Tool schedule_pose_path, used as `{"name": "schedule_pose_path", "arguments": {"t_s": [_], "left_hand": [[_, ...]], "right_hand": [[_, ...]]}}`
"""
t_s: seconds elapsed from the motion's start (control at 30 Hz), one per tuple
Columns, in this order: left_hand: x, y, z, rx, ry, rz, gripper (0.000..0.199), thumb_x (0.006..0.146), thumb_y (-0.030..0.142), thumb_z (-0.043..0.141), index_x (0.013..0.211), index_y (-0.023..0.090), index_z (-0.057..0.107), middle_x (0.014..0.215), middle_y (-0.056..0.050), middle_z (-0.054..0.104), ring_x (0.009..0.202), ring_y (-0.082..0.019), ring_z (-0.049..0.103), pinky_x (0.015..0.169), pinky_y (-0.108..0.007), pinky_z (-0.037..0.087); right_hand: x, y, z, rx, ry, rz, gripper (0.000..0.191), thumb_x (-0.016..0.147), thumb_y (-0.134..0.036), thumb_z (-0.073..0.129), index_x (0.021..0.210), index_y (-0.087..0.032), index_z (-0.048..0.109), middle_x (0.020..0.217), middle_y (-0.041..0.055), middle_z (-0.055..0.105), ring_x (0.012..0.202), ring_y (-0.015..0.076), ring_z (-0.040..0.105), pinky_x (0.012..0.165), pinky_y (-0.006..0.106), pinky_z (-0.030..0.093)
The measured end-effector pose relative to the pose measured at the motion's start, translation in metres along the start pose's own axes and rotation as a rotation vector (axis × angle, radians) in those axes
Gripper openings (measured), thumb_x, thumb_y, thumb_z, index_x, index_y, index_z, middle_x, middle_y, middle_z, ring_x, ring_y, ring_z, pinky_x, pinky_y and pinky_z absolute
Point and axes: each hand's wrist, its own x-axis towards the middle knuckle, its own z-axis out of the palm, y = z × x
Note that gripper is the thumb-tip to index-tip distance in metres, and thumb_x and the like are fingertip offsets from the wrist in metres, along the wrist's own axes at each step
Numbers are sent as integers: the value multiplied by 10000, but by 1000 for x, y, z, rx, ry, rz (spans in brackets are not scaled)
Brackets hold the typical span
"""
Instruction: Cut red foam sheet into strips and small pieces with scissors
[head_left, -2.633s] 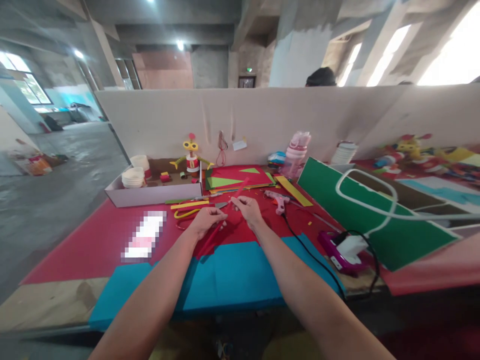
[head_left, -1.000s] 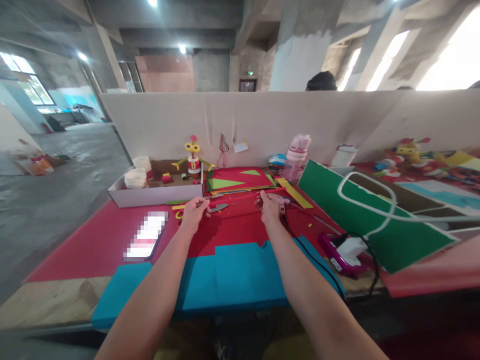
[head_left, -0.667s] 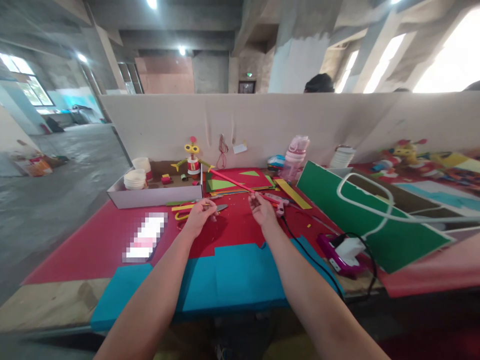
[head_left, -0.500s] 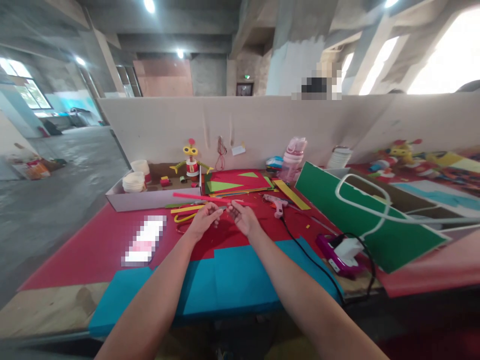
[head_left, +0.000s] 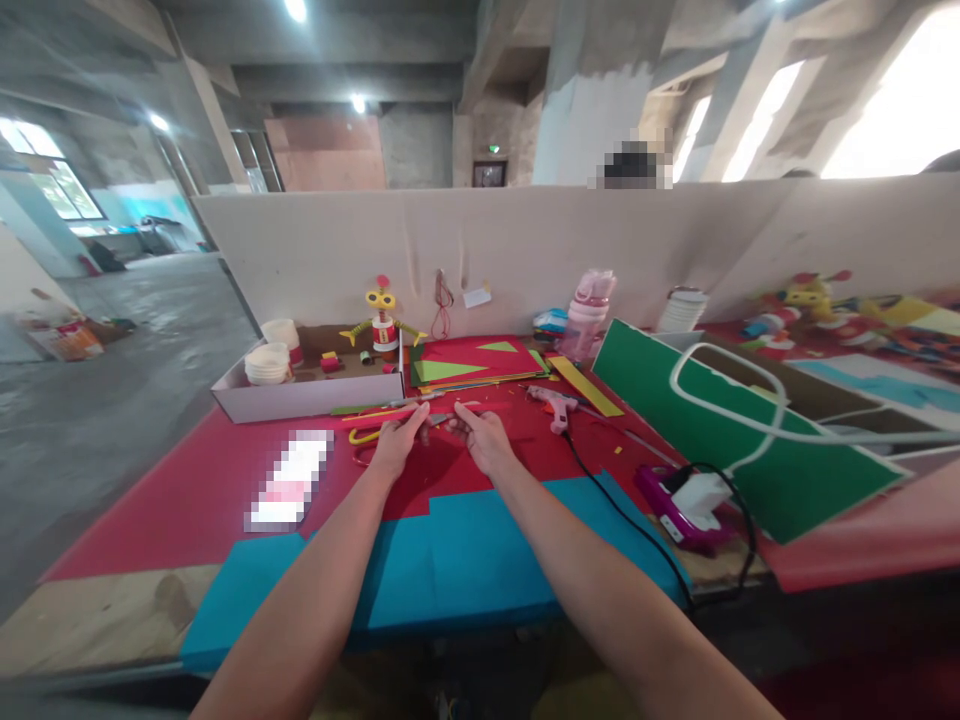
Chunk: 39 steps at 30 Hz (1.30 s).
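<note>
Broadly, from largest down: a long white partition point(head_left: 315, 240) stands at the back of a red-covered table point(head_left: 195, 490). Along the near edge, a flat blue sheet point(head_left: 472, 550), material unclear, lies under both forearms. To the right, a tilted green board point(head_left: 712, 440) with a pale rim; to the rear left, a shallow white cardboard box point(head_left: 315, 397). Behind the hands, a stack of red and green paper sheets point(head_left: 457, 355).

Left hand point(head_left: 401, 440) and right hand point(head_left: 484, 440) near each other, not touching, above mid-table. Beyond the right hand, a pale pink glue gun point(head_left: 555, 405) lies with its black cord trailing. Yellow-handled scissors point(head_left: 364, 437), partly hidden by the left hand, lie beneath.

Smallest, a long, narrow red strip point(head_left: 491, 408), probably paper, runs crosswise through both hands; hard to separate from the red ground. Left thumb and fingers look clamped on it; right likewise, contact point blurred.

Step in hand, as I judge it: handling or shaping the strip between two pinches. A next move calls for even, light pressure from both thumbs, lest the strip crease or twist.
</note>
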Motion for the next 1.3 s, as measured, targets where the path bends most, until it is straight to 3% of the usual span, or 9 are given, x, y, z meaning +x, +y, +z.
{"name": "schedule_pose_path", "arguments": {"t_s": [0.23,0.43,0.83,0.93,1.03,1.1,1.17,1.3], "left_hand": [[10,-2,-12,-168,67,7,358,763,475,627,593,160,616,425,26,493,408,-87,463,491,-234,409],[16,1,-20,-289,245,-22,300,702,426,658,627,146,582,437,39,496,379,-91,457,399,-224,389],[19,2,-28,-277,370,69,236,773,392,563,695,169,549,424,62,484,360,-87,456,392,-197,371],[12,4,-19,-269,273,53,257,784,422,560,766,165,571,450,64,490,374,-81,459,400,-193,377],[1,5,0,-183,-4,3,295,744,417,646,857,151,589,531,43,548,429,-84,504,439,-199,417],[-6,5,13,-157,-122,-51,341,743,439,664,900,148,583,577,29,576,435,-85,515,449,-207,429],[-9,4,20,-178,-112,-49,340,787,475,616,824,139,578,581,12,575,454,-87,523,461,-208,433],[-10,1,17,-330,-29,-88,314,804,461,606,885,160,572,656,9,610,493,-82,543,484,-202,442]], "right_hand": [[7,-9,-11,12,99,-91,223,613,-277,829,627,-151,645,569,6,670,504,90,594,562,208,563],[9,-15,-15,4,172,-109,211,630,-256,822,627,-126,656,569,13,673,489,79,589,530,179,546],[11,-21,-20,110,237,-104,177,692,-177,782,621,-132,627,561,-3,660,491,71,585,554,179,553],[12,-24,-24,193,244,-64,170,721,-167,762,638,-152,614,587,-20,664,491,55,579,576,164,555],[10,-20,-21,209,174,0,169,707,-176,775,655,-162,615,601,-33,663,484,45,568,559,145,542],[6,-13,-17,165,111,30,177,669,-205,802,672,-155,632,607,-29,663,480,46,561,544,146,532],[2,-4,-12,94,64,36,220,614,-249,832,687,-147,651,610,-23,664,481,51,557,538,156,524],[-3,8,-6,-72,10,49,328,541,-361,848,699,-138,668,623,-9,668,492,64,552,560,193,520]]}}
